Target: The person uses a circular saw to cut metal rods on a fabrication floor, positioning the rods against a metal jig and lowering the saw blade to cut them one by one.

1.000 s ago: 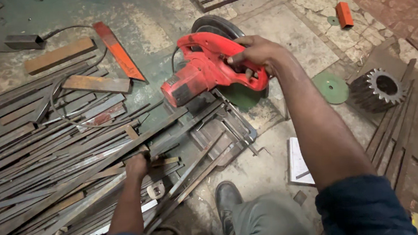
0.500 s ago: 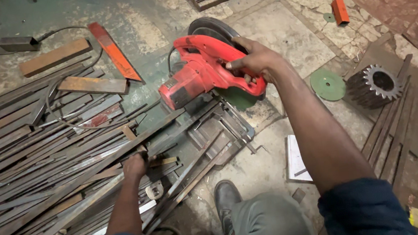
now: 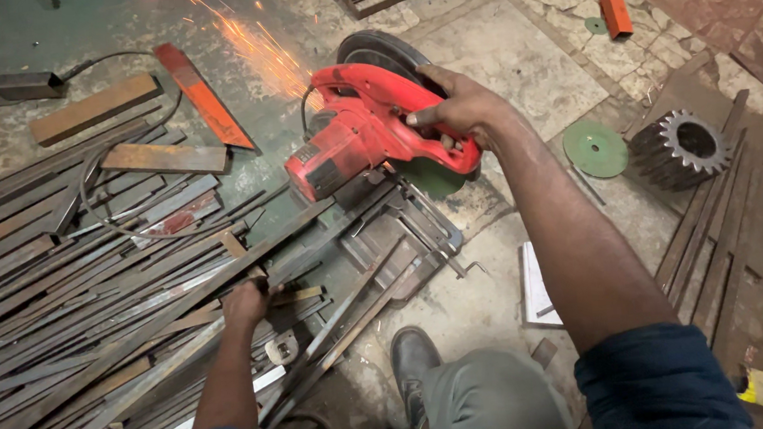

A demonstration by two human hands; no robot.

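Under the right hand (image 3: 459, 108), fingers wrap the red chop saw (image 3: 366, 138) handle.

You are working among one red chop saw (image 3: 366, 138), one gear (image 3: 680, 147), three green discs (image 3: 595, 148), one orange block (image 3: 616, 13).
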